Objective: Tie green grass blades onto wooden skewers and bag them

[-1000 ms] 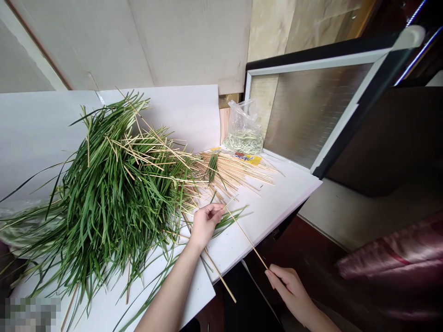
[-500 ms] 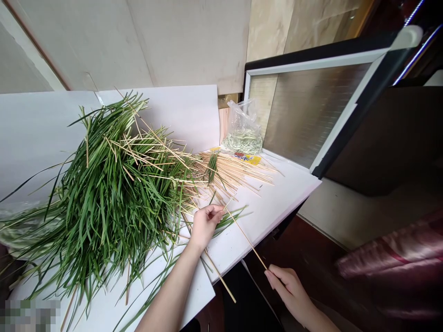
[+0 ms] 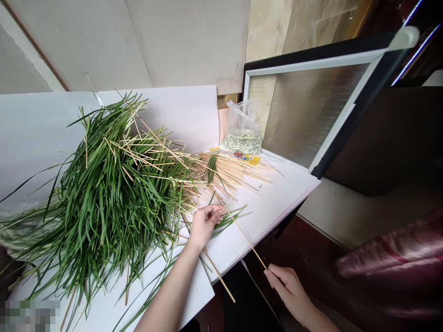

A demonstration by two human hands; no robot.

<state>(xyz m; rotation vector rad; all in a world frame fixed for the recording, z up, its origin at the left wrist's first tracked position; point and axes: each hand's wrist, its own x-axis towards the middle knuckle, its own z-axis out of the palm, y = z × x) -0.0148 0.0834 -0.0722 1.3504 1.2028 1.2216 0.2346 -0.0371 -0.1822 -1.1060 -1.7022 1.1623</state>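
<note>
My right hand [image 3: 289, 288], past the table's front edge, is closed around the lower part of a thin bamboo skewer [image 3: 246, 238]. The skewer slants up and left until its tip meets the fingertips of my left hand [image 3: 206, 223]. That hand is pinched over the table, and a pale stem end of a garlic chive [image 3: 230, 200] pokes out by its fingers. Green chive leaves [image 3: 233, 216] spread just beyond it, partly hidden by the hand. To the left rises a big heap of garlic chives [image 3: 114, 198], with several skewers lying on top.
Many loose bamboo skewers [image 3: 238, 173] fan out behind my left hand, a small chive bundle [image 3: 212, 167] on them. A clear plastic bag [image 3: 244, 133] of pale green pieces stands at the back. A framed translucent panel [image 3: 308, 115] borders the white table [image 3: 284, 184] on the right.
Almost nothing differs. Both hands and the skewer keep the same position; the view has shifted very slightly.
</note>
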